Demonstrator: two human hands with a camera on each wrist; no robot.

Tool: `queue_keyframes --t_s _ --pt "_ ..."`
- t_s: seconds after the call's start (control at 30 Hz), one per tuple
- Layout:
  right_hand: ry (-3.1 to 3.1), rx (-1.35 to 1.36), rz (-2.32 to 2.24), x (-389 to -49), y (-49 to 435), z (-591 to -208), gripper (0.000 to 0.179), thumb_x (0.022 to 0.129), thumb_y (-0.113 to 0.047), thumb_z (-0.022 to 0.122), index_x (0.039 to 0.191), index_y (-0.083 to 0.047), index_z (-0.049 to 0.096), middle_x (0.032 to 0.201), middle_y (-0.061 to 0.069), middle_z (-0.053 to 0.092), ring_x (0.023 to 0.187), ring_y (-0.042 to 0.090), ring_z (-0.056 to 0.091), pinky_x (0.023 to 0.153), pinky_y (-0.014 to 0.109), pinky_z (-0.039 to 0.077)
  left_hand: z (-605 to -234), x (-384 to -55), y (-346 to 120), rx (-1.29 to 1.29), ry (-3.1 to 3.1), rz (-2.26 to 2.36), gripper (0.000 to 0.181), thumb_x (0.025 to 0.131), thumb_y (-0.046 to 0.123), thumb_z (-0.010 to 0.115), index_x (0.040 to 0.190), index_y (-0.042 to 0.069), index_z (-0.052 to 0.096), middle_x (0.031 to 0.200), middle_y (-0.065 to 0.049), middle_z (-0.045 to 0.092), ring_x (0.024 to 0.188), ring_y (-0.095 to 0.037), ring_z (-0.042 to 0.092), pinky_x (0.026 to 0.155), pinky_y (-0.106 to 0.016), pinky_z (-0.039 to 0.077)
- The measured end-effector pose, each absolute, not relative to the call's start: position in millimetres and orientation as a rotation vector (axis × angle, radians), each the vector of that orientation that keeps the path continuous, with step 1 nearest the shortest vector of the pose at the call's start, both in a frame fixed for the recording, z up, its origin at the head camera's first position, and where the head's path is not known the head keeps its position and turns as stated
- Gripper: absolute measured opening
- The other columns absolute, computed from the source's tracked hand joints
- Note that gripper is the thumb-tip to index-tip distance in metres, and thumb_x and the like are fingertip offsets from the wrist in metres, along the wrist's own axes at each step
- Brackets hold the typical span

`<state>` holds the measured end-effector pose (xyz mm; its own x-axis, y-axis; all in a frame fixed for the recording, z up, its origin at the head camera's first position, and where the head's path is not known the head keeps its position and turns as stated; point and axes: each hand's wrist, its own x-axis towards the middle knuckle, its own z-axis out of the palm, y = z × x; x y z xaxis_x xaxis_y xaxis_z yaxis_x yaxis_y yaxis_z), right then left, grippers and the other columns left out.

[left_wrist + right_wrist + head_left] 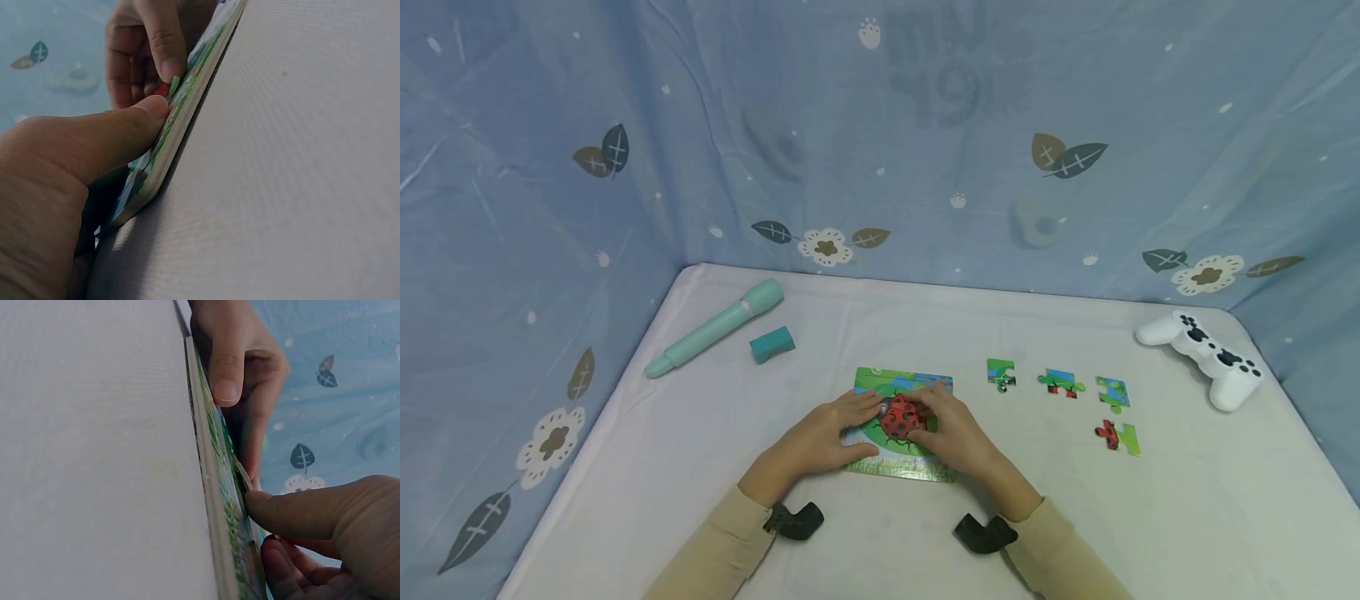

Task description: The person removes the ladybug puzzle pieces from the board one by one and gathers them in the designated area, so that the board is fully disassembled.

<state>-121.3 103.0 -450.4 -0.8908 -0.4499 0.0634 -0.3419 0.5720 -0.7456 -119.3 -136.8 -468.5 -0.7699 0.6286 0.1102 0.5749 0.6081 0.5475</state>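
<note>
White cloth (1187, 517): right fingers (297, 509) pinch thin puzzle piece (174, 85); left fingers (857, 407) straight on board (895, 465).

Looks like chunky cardboard for the puzzle board (895, 467), raw and matt along the cut edge, glossy printed paper on top. Pretty much the same printed card for the loose pieces (1062, 382). Smooth plastic on the game controller (1210, 350), kinda satiny on the wand (709, 333) too. Matt woven cloth over the tabletop (1210, 508), creased, faintly shiny fabric for the curtain (880, 125).
</note>
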Motion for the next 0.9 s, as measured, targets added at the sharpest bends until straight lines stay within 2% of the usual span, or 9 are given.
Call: queue_keyframes --t_s 0.23,0.47,0.7,0.9 --pt "2.720 -0.604 -1.177 -121 102 -448 0.051 0.077 -0.006 0.077 0.125 -0.007 0.060 0.110 0.005 0.058 0.094 0.015 0.059 0.082 0.032 0.054 -469 -120 -135 1.002 2.728 0.880 0.065 0.086 0.045 0.066 0.138 0.009 0.050 0.146 -0.002 0.044 0.139 -0.027 0.036 0.113 -0.042 0.034" --pt "2.787 -0.595 -1.235 -127 110 -434 0.051 0.079 -0.007 0.075 0.128 -0.009 0.059 0.116 0.007 0.056 0.102 0.022 0.061 0.088 0.040 0.054 -466 -119 -136 1.009 2.729 0.893 0.065 0.085 0.043 0.067 0.137 0.007 0.050 0.145 -0.003 0.045 0.138 -0.028 0.037 0.113 -0.043 0.034" --pt "2.752 -0.637 -1.419 -132 145 -425 0.052 0.080 -0.001 0.073 0.130 -0.009 0.058 0.118 0.010 0.055 0.109 0.028 0.059 0.094 0.038 0.052 -468 -119 -136 1.010 2.713 0.904 0.066 0.084 0.043 0.068 0.137 0.007 0.050 0.146 -0.002 0.044 0.139 -0.023 0.036 0.115 -0.041 0.030" --pt "2.803 -0.644 -1.410 -131 182 -428 0.055 0.079 0.002 0.072 0.131 -0.007 0.056 0.119 0.011 0.054 0.112 0.030 0.057 0.094 0.039 0.052 -467 -120 -135 0.998 2.712 0.905 0.066 0.084 0.042 0.069 0.137 0.008 0.050 0.146 -0.001 0.044 0.139 -0.021 0.036 0.115 -0.040 0.029"
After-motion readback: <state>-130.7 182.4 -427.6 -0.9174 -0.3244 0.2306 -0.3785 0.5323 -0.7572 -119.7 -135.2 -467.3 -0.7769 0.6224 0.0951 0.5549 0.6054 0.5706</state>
